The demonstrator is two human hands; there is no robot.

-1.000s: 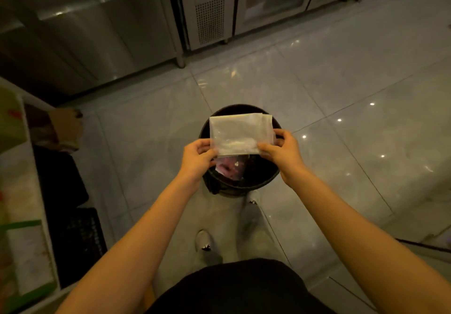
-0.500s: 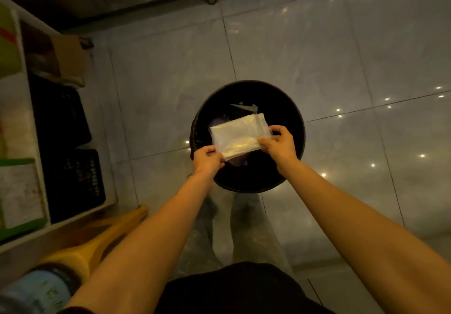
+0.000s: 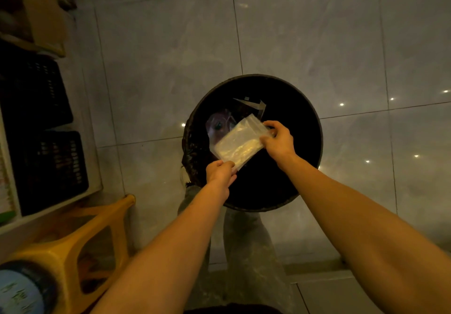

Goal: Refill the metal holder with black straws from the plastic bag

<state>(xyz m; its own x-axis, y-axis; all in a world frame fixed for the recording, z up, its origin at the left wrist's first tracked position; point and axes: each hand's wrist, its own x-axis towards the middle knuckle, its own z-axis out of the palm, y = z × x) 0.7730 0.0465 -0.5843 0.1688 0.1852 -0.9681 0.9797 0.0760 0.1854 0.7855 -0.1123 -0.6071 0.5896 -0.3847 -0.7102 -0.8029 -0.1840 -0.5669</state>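
A clear, flattened plastic bag (image 3: 238, 143) is held tilted over the open mouth of a round black bin (image 3: 302, 128) on the floor. My left hand (image 3: 219, 172) pinches the bag's lower near corner. My right hand (image 3: 278, 141) grips its upper right edge. No straws show inside the bag, and the metal holder is not in view. Some wrappers and other rubbish lie in the bin under the bag.
A white shelf unit (image 3: 80, 143) with black crates (image 3: 46, 167) and a cardboard box (image 3: 44, 18) stands at the left. A yellow plastic stool (image 3: 80, 240) sits at the lower left beside a blue-lidded container (image 3: 19, 291). Grey floor tiles (image 3: 317, 33) surround the bin.
The view has tipped further down over the bin. The bag has dropped lower toward the bin's mouth and rotated, its left end now lower than its right.
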